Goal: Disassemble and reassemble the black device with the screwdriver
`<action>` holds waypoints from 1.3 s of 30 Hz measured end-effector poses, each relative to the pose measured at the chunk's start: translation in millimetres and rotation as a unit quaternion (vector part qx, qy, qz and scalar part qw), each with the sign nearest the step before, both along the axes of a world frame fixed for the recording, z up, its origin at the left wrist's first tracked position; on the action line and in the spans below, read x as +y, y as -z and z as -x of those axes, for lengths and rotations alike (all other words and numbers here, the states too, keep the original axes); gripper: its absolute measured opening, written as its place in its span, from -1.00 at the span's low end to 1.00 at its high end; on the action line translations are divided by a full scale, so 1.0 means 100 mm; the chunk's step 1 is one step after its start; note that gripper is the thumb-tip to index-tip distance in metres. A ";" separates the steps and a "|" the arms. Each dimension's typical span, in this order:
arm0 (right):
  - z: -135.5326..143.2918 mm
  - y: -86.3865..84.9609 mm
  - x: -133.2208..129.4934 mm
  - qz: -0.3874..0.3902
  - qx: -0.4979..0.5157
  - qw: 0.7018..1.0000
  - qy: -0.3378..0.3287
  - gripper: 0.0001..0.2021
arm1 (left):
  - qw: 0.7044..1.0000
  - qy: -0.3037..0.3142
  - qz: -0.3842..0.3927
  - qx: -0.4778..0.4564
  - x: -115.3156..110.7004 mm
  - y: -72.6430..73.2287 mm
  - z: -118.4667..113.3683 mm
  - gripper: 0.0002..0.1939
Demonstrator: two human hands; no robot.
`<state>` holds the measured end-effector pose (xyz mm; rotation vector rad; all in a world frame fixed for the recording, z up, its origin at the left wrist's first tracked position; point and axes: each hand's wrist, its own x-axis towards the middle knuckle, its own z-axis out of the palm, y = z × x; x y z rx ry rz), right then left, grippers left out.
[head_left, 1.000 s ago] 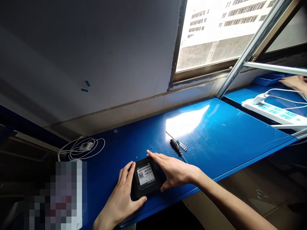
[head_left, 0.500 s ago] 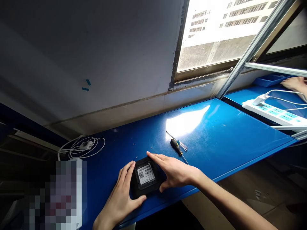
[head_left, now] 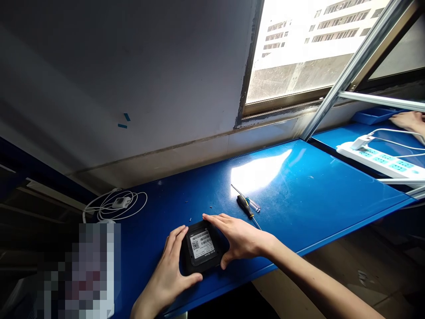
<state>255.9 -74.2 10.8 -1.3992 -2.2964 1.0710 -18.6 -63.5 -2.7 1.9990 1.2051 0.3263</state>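
Note:
A square black device (head_left: 203, 248) with a white barcode label lies near the front edge of the blue table (head_left: 282, 221). My left hand (head_left: 171, 266) grips its left side, fingertips at the back corner and thumb at the front. On the right side, my right hand (head_left: 235, 239) grips it with fingers at the back and thumb lower down. Behind the device lie a few small screws (head_left: 190, 219). A black-and-yellow screwdriver (head_left: 245, 206) and a clear-handled screwdriver (head_left: 253, 204) rest beyond my right hand.
A coiled white cable with an adapter (head_left: 121, 202) lies at the left. A white power strip (head_left: 375, 159) and a blue tray (head_left: 373, 116) are at the far right, beside another person's hand (head_left: 408, 120). A metal frame (head_left: 345, 75) rises by the window.
The whole view has shifted slightly, with the scene a little lower and to the right. Both hands keep the same hold on the black device.

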 end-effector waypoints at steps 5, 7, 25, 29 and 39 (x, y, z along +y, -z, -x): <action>0.05 -0.02 -0.02 0.020 -0.028 0.999 0.021 0.36 | 0.998 0.001 0.000 0.064 0.02 -0.06 -0.03 0.03; 0.08 -0.06 -0.03 0.026 -0.048 0.998 0.027 0.35 | 0.995 0.000 -0.002 0.101 0.03 -0.12 -0.06 0.08; 0.59 -0.08 0.19 -0.052 -0.252 0.965 -0.054 0.52 | 0.957 0.067 -0.083 0.270 0.06 -0.37 -0.37 0.02; 0.51 -0.13 0.13 -0.038 -0.228 0.972 -0.048 0.47 | 0.953 0.066 -0.086 0.282 0.05 -0.39 -0.39 0.02; -0.37 -0.45 -0.02 -0.044 -0.275 0.919 0.278 -0.56 | 0.990 -0.015 -0.040 0.134 -0.09 -0.12 -0.02 -0.09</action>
